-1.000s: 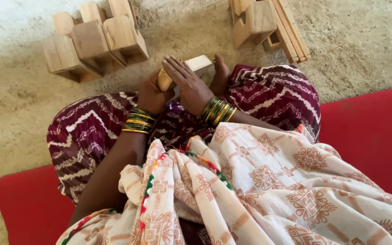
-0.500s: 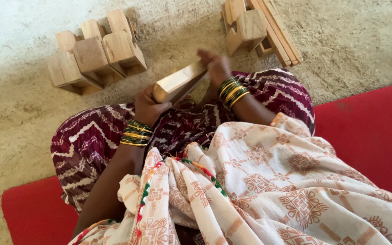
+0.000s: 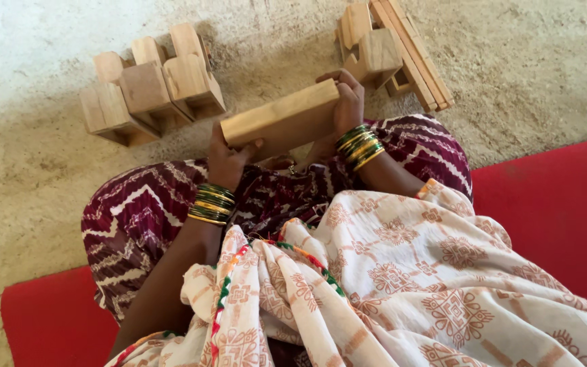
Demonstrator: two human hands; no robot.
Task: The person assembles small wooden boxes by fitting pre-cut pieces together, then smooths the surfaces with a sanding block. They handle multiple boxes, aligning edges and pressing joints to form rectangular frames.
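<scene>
A person sits on a red mat and holds a wooden block between both hands, out in front of the lap and above the sandy floor. The block is a plain, long, rectangular piece of pale wood. Its long axis runs across the body, tilted: the left end sits lower and closer to the person, the right end higher and farther out.

The left hand is closed on the lower left end, thumb on the near face and fingers wrapped underneath. The right hand is closed over the upper right end, fingers curled across the end face. Each hand has one end, so neither is nearer to the block than the other; the block spans the gap between them. Green and gold bangles sit on both wrists.

On the floor ahead and to the left, beyond the left hand, stands a cluster of wooden blocks set close together, apart from the held piece. Ahead and to the right, just beyond the right hand, lies a second pile of wooden pieces, with long flat slats leaning across chunkier blocks. The right end of the held block points toward that pile and is the end nearest to it, though whether they touch I cannot tell.
</scene>
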